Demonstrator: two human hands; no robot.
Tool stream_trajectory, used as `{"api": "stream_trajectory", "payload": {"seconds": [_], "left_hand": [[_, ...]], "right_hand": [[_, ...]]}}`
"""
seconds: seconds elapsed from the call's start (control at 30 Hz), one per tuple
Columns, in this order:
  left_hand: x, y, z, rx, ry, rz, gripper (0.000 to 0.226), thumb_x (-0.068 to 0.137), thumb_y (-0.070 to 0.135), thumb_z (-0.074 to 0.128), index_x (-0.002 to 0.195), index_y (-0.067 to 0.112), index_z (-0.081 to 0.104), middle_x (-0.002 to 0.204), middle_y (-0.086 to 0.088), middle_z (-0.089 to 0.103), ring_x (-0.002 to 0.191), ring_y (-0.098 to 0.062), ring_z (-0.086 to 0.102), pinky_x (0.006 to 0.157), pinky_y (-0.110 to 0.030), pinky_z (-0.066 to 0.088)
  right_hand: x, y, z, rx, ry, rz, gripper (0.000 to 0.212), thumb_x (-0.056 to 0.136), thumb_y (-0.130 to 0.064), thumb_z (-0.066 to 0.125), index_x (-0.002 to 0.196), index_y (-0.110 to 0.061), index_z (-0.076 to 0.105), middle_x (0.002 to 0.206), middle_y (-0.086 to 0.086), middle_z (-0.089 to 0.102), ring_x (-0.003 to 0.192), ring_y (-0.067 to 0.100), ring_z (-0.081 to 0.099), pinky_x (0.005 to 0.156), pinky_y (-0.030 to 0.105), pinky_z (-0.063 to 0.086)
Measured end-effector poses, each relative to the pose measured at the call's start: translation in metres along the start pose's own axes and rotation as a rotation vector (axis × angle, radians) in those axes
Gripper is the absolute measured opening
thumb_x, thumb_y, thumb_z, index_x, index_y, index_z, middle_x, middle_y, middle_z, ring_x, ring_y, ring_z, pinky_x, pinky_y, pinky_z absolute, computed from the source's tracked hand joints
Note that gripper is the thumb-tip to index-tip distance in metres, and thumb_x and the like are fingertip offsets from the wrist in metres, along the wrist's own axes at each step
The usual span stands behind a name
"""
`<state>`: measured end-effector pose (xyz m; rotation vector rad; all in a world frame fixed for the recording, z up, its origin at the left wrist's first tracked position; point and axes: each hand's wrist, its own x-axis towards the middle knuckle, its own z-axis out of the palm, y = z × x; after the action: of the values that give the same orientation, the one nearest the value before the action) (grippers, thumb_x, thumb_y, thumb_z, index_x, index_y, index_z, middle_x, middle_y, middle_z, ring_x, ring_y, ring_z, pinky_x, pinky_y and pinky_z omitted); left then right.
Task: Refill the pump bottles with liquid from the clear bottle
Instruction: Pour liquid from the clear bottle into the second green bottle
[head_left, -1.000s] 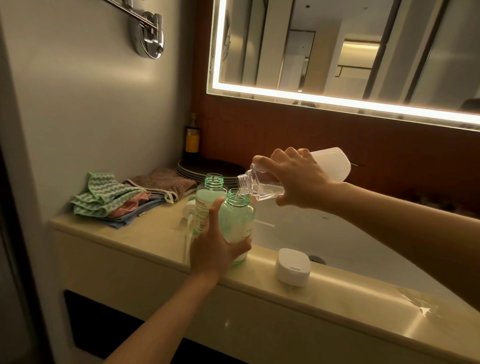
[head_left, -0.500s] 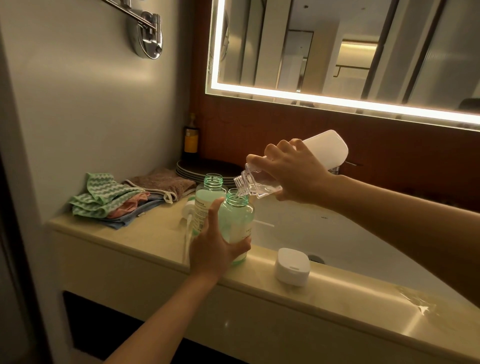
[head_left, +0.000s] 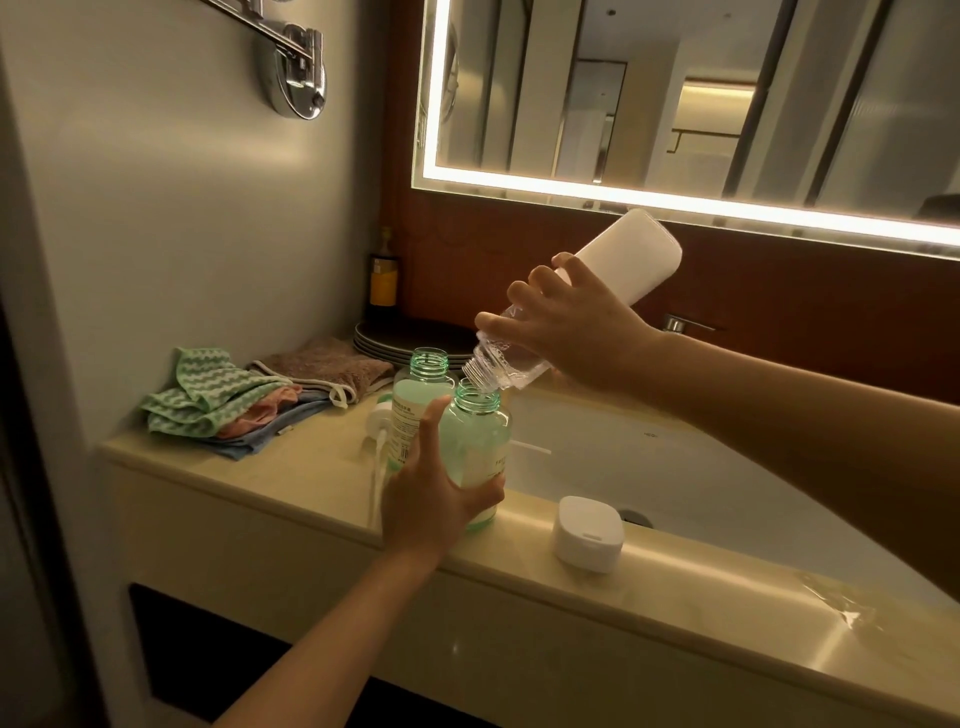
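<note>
Two green pump bottles stand uncapped on the beige counter (head_left: 291, 483) left of the basin. My left hand (head_left: 431, 493) grips the nearer green bottle (head_left: 480, 447), which is partly filled. The second green bottle (head_left: 415, 395) stands just behind it, open-necked. My right hand (head_left: 576, 327) holds the clear bottle (head_left: 613, 270) tilted steeply, base up toward the mirror, its threaded mouth (head_left: 478, 376) right over the near bottle's opening. A white pump head with its tube (head_left: 378, 447) lies on the counter to the left of the bottles.
A white cap (head_left: 587, 535) rests on the counter's front edge beside the white basin (head_left: 675, 467). Folded cloths (head_left: 234, 400) are piled at the left, dark plates (head_left: 384, 338) and a small brown bottle (head_left: 383, 275) behind. A tap (head_left: 680, 325) and lit mirror (head_left: 675, 104) lie beyond. A wet patch (head_left: 841, 613) glistens at right.
My right hand has tipped the clear bottle from nearly level to steeply raised at its base, bringing its mouth down onto the near green bottle's opening. My left hand has stayed put.
</note>
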<state>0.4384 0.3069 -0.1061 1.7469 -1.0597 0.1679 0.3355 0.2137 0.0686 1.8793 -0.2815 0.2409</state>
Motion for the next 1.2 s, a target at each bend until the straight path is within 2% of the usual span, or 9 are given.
{"api": "stream_trajectory", "payload": {"seconds": [0.1,0.2,0.4,0.57,0.73,0.8,0.9,1.03,1.2], "left_hand": [[-0.001,0.000,0.000,0.004,0.001,0.004,0.093,0.067,0.047,0.075,0.140,0.024,0.022,0.136,-0.001,0.046,0.110,-0.026,0.053,0.075,-0.024,0.035],[-0.001,0.001,0.000,-0.006,0.003,0.015,0.095,0.067,0.046,0.075,0.139,0.031,0.015,0.137,-0.001,0.044,0.114,-0.025,0.050,0.077,-0.024,0.035],[-0.001,-0.001,-0.001,-0.003,0.009,0.029,0.093,0.068,0.045,0.076,0.140,0.022,0.022,0.137,-0.002,0.045,0.115,-0.026,0.050,0.080,-0.029,0.040],[-0.002,0.000,-0.001,0.012,0.045,0.049,0.095,0.066,0.046,0.076,0.134,0.040,0.010,0.134,-0.002,0.048,0.110,-0.026,0.053,0.075,-0.028,0.040],[-0.002,-0.002,0.001,0.041,0.072,0.044,0.093,0.067,0.044,0.075,0.141,0.027,0.022,0.135,-0.001,0.047,0.112,-0.025,0.051,0.074,-0.028,0.037],[-0.002,-0.003,0.001,0.053,0.084,0.042,0.092,0.069,0.045,0.074,0.142,0.027,0.021,0.137,0.000,0.045,0.115,-0.025,0.050,0.075,-0.030,0.039],[0.000,-0.007,0.001,0.078,0.083,0.033,0.096,0.069,0.053,0.070,0.144,0.032,0.013,0.142,0.002,0.041,0.120,-0.025,0.047,0.082,-0.038,0.045],[-0.001,-0.010,-0.001,0.070,0.055,0.046,0.101,0.065,0.065,0.065,0.139,0.046,0.000,0.147,0.000,0.031,0.126,-0.025,0.040,0.080,-0.041,0.048],[0.001,-0.009,-0.008,0.065,0.192,0.215,0.096,0.065,0.081,0.045,0.141,0.041,0.003,0.138,-0.009,0.030,0.121,-0.026,0.039,0.084,-0.037,0.046]], "right_hand": [[0.002,0.000,0.001,-0.050,0.086,-0.014,0.085,0.048,-0.033,0.088,0.124,-0.027,0.052,0.110,0.008,0.065,0.100,0.027,0.062,0.091,0.049,0.047],[0.001,0.001,0.002,-0.065,0.155,-0.028,0.085,0.044,-0.033,0.089,0.122,-0.027,0.054,0.108,0.008,0.066,0.098,0.027,0.063,0.091,0.049,0.047],[-0.003,-0.002,0.009,-0.087,0.193,-0.032,0.089,0.045,-0.036,0.087,0.125,-0.026,0.049,0.112,0.008,0.064,0.102,0.027,0.061,0.096,0.050,0.043],[0.000,-0.001,0.011,-0.064,0.229,-0.014,0.093,0.046,-0.033,0.088,0.125,-0.024,0.040,0.112,0.009,0.064,0.103,0.028,0.061,0.095,0.050,0.044],[-0.009,-0.012,0.022,0.370,0.146,0.196,0.081,0.063,-0.026,0.082,0.129,-0.024,0.036,0.117,0.012,0.058,0.107,0.033,0.054,0.095,0.050,0.039],[-0.015,-0.011,0.024,0.602,0.093,0.341,0.074,0.074,-0.029,0.074,0.136,-0.026,0.034,0.126,0.009,0.050,0.114,0.030,0.046,0.100,0.045,0.032],[-0.024,-0.006,0.032,0.987,0.080,0.591,0.079,0.070,-0.030,0.077,0.135,-0.030,0.032,0.127,0.006,0.048,0.114,0.026,0.045,0.100,0.043,0.034],[-0.045,-0.005,0.038,1.451,0.130,0.804,0.081,0.064,-0.026,0.083,0.130,-0.023,0.035,0.112,0.004,0.053,0.098,0.021,0.055,0.087,0.040,0.050],[-0.086,-0.012,0.043,1.699,0.113,1.026,0.075,0.068,-0.029,0.079,0.128,-0.021,0.034,0.108,0.005,0.054,0.096,0.019,0.056,0.074,0.027,0.045]]}}
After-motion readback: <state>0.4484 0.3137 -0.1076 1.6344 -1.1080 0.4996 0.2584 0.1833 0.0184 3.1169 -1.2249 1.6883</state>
